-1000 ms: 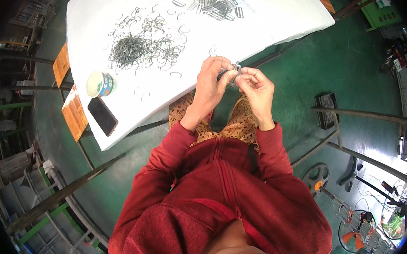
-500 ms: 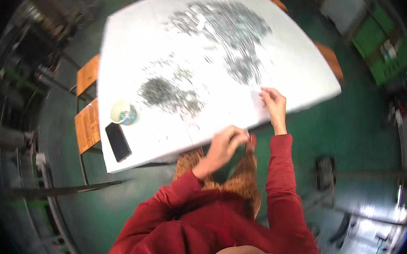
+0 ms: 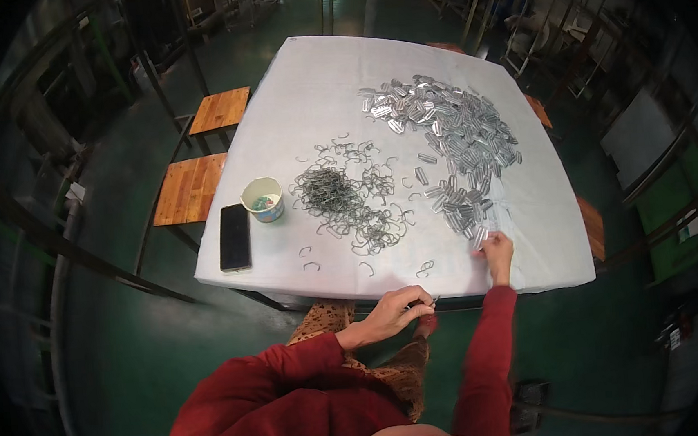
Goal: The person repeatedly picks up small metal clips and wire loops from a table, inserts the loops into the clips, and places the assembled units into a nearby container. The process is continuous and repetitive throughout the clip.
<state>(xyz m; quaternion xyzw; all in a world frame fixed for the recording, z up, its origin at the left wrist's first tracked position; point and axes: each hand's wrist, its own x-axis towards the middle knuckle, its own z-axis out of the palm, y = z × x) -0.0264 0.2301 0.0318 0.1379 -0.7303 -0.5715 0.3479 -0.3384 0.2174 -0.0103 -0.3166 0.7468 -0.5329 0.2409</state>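
My left hand (image 3: 389, 315) hangs just off the table's near edge, thumb and fingers pinched together. A tiny dark tip shows at its fingertips, too small to name. My right hand (image 3: 497, 257) reaches over the table to the near end of a pile of flat, slotted silver metal pieces (image 3: 474, 138). Its fingers are closed together against the lowest pieces; what is between them is hidden. Left of that pile lies a tangled heap of thin curved wire hooks (image 3: 330, 191). A few loose hooks (image 3: 425, 269) lie between the heap and my hands.
The white-covered table (image 3: 313, 73) carries a black phone (image 3: 234, 237) and a paper cup (image 3: 263, 200) with small coloured bits at its left side. Wooden stools (image 3: 191, 189) stand along the left, more at the right. Metal racks surround the green floor.
The view has shifted, showing more of the room beyond the table. My right hand has reached to the near end of the silver pile. My left hand stays pinched near the table edge.
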